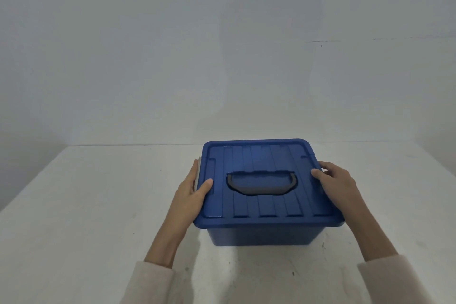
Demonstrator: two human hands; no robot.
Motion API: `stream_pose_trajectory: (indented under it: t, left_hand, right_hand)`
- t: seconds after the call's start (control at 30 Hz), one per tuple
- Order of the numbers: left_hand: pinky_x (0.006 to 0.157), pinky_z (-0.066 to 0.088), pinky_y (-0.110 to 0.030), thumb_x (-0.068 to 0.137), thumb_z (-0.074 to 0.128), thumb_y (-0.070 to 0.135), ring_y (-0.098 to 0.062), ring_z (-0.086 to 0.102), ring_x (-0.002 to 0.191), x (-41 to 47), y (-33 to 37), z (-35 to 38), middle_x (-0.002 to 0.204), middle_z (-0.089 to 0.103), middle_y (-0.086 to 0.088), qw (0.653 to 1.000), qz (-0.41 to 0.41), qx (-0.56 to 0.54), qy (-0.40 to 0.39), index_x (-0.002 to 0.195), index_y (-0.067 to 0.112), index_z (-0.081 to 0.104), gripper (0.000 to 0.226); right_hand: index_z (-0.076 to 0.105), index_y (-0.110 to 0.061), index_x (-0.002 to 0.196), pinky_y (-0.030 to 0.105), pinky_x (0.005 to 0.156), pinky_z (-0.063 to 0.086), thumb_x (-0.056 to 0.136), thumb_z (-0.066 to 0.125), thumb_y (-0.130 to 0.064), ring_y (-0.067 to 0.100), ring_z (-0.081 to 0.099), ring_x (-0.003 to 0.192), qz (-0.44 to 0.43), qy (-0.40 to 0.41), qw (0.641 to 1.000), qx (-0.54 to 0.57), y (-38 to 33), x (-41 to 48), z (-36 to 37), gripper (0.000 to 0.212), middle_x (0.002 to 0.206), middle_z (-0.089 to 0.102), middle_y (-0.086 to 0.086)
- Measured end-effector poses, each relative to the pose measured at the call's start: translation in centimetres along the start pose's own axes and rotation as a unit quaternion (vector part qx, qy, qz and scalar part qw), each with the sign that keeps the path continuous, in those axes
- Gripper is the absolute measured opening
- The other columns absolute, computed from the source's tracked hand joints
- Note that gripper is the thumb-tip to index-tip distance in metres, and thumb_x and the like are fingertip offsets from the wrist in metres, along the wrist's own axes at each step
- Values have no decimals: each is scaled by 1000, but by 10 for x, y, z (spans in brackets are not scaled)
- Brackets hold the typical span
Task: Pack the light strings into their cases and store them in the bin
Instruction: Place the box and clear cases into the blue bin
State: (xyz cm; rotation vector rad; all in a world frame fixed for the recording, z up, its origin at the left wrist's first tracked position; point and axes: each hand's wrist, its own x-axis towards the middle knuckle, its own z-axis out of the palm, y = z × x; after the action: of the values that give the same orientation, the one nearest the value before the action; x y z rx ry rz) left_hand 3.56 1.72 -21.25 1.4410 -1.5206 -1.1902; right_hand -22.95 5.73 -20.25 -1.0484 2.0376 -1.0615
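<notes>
A blue plastic bin stands on the white table with its ribbed blue lid on top. A dark grey handle lies folded in the lid's recess. My left hand grips the lid's left edge, thumb on top and fingers down the side by a white latch. My right hand holds the lid's right edge, thumb on top and fingers over the rim. No light strings or cases are in view; the bin's inside is hidden.
The white table stretches to both sides of the bin and ends at a plain grey wall behind it. Cream sleeves cover both forearms at the bottom of the view.
</notes>
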Motion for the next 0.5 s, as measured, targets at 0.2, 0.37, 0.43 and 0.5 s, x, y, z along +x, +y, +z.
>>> stream_pose_trajectory:
  t: [0.2,0.37,0.43,0.5]
  left_hand:
    - [110,36,-39,98,45,20,-16,43,131,-1,-1,3,149,36,8,999,35,-2,1,145,33,24,53]
    - [111,35,-40,97,45,34,-14,37,136,2,-2,2,149,36,8,1000,20,2,16,141,37,36,46]
    - [96,48,-36,93,47,46,-11,54,115,2,5,0,133,54,8,992,-39,-115,30,128,37,52,36]
    - [88,52,-37,93,49,43,-9,57,101,5,7,-2,128,56,6,971,-79,-225,20,134,35,47,43]
  right_hand:
    - [52,-13,127,31,72,37,95,46,-21,22,53,86,-5,3,1000,6,1,0,0,34,97,59,6]
    - [53,-13,125,31,71,38,95,46,-21,21,53,84,-3,2,1000,7,2,1,0,32,96,59,6]
    - [53,-13,124,31,71,38,95,47,-21,21,53,85,-2,1,1000,15,2,0,-1,31,96,59,6]
    - [54,-13,123,32,72,39,95,47,-21,22,54,86,2,0,1000,26,2,0,-2,30,96,59,7]
